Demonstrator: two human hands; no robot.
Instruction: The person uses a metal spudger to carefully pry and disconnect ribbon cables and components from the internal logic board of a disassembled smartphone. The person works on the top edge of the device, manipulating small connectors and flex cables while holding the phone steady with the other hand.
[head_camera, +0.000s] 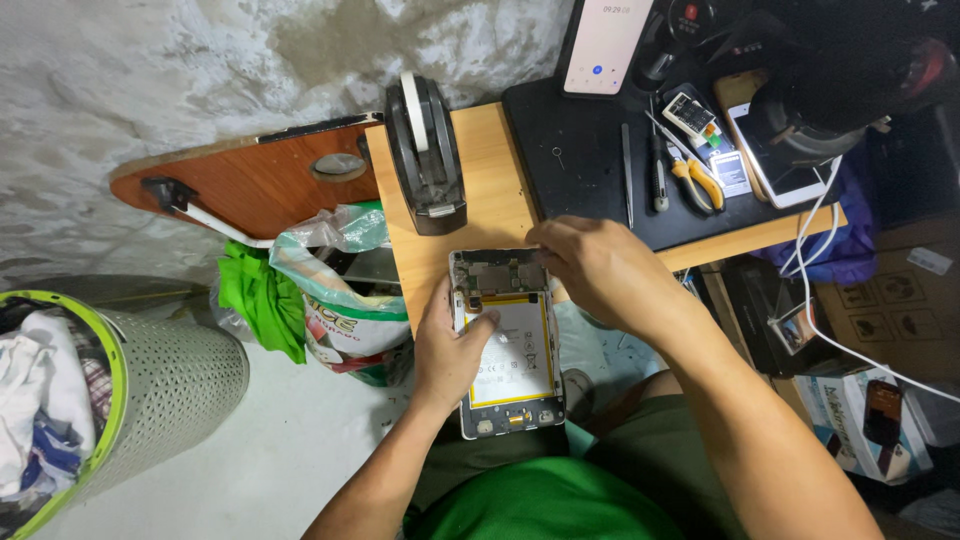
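An opened tablet (508, 360) with its back cover off shows a white battery framed in yellow and a circuit board at its far end. My left hand (450, 350) grips its left edge, thumb lying on the battery. My right hand (600, 270) rests on the far right corner, fingertips pinched over the circuit board; whether they hold a small part I cannot tell. The tablet is held at the near edge of a wooden table (490, 200), above my lap.
A black tape dispenser (427, 155) stands on the table. A black mat (580, 150) carries tweezers (627, 175), a screwdriver (658, 170), yellow-handled pliers (697, 180) and phones (780, 160). A perforated laundry basket (130, 390) and plastic bags (340, 290) sit left; boxes (870, 410) right.
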